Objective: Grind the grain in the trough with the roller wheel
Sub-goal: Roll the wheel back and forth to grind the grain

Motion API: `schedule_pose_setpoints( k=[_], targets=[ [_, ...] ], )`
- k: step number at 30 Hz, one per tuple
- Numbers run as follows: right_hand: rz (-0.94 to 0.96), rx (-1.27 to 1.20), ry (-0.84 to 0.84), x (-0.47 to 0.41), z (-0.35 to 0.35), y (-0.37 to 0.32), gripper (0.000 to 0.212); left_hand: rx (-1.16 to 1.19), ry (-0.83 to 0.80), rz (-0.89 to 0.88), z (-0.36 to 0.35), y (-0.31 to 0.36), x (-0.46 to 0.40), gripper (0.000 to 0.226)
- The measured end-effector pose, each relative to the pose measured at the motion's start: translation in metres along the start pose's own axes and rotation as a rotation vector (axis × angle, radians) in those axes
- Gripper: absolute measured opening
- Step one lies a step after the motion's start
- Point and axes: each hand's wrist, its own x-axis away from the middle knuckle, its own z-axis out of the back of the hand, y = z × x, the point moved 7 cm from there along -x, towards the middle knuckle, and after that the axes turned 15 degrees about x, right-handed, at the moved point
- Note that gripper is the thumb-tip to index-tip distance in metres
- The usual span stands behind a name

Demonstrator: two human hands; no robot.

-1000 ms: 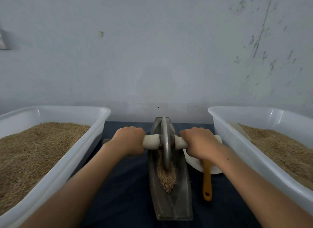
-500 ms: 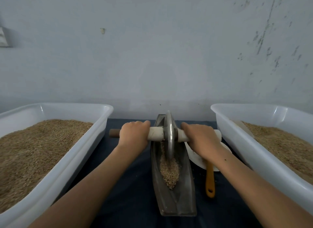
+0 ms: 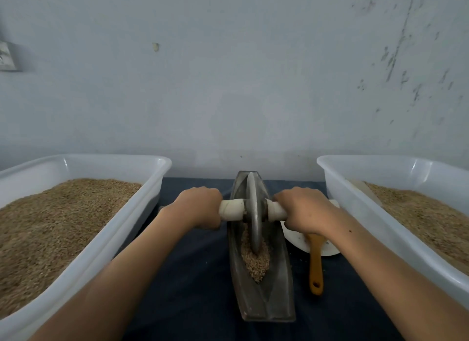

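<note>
Filling the upper frame, a pale wall [image 3: 228, 74] is seen, scuffed toward 1 o'clock. Below it, two white tubs are set on a dark cloth [image 3: 193, 277]: the left tub [image 3: 83, 262] at 9 o'clock and the right tub [image 3: 360, 214] at 3 o'clock, each heaped with tan grain. Between them, at 6 o'clock from the frame centre, a long metal trough [image 3: 276, 297] is laid lengthwise, pointing away toward 12. A small pile of grain [image 3: 256, 264] is held in its groove, toward the near half. The wheel [image 3: 255, 211] is stood upright on edge in the groove, its lower rim pressed into the far edge of that pile. A pale handle [image 3: 232, 208] is passed through the wheel's hub. The left hand [image 3: 199, 206] is clamped around the handle at 9 o'clock of the wheel, and the right hand [image 3: 303, 211] around it at 3 o'clock; the two are kept apart by the wheel. A white dish [image 3: 299, 239] is partly hidden under the right wrist, just beside the trough. An orange-handled tool [image 3: 316, 264] is rested on the dish, its handle pointing toward 6.
</note>
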Motion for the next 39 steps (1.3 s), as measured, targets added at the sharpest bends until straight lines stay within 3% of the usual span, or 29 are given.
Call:
schedule_pose_setpoints(
  k=[5, 9, 11, 16, 19, 22, 28, 31, 34, 39],
  targets=[
    [-0.108, -0.045, 0.306, -0.007, -0.007, 0.003, 0.019, -0.082, 0.313, -0.047, 0.01, 0.008, 0.001, 0.021],
    [-0.11, -0.068, 0.37, -0.006, -0.011, 0.004, 0.023, -0.132, 0.471, -0.084, 0.012, 0.014, 0.006, 0.02],
    [-0.103, -0.061, 0.325, -0.005, -0.009, 0.004, 0.022, -0.127, 0.426, -0.084, 0.012, 0.013, 0.004, 0.019],
    [-0.009, 0.019, 0.045, 0.001, 0.0, -0.002, 0.018, -0.01, 0.018, -0.023, 0.0, 0.0, 0.0, 0.033],
    [0.023, 0.05, -0.042, 0.003, 0.003, -0.004, 0.024, 0.063, -0.11, 0.009, -0.004, -0.003, 0.002, 0.041],
    [0.007, 0.017, -0.022, 0.002, 0.002, -0.003, 0.025, 0.031, -0.068, 0.03, -0.003, -0.002, 0.001, 0.04],
    [-0.118, -0.051, 0.218, -0.005, -0.004, 0.003, 0.021, -0.101, 0.356, -0.057, 0.012, 0.009, 0.001, 0.019],
    [-0.124, -0.051, 0.27, -0.005, -0.005, 0.003, 0.017, -0.093, 0.425, -0.087, 0.013, 0.011, 0.003, 0.019],
    [-0.11, -0.03, 0.222, -0.003, -0.003, 0.002, 0.017, -0.1, 0.35, -0.089, 0.011, 0.009, 0.002, 0.021],
    [-0.011, 0.049, -0.03, 0.002, 0.002, -0.003, 0.026, 0.019, -0.044, 0.004, 0.0, 0.0, 0.002, 0.037]
  ],
)
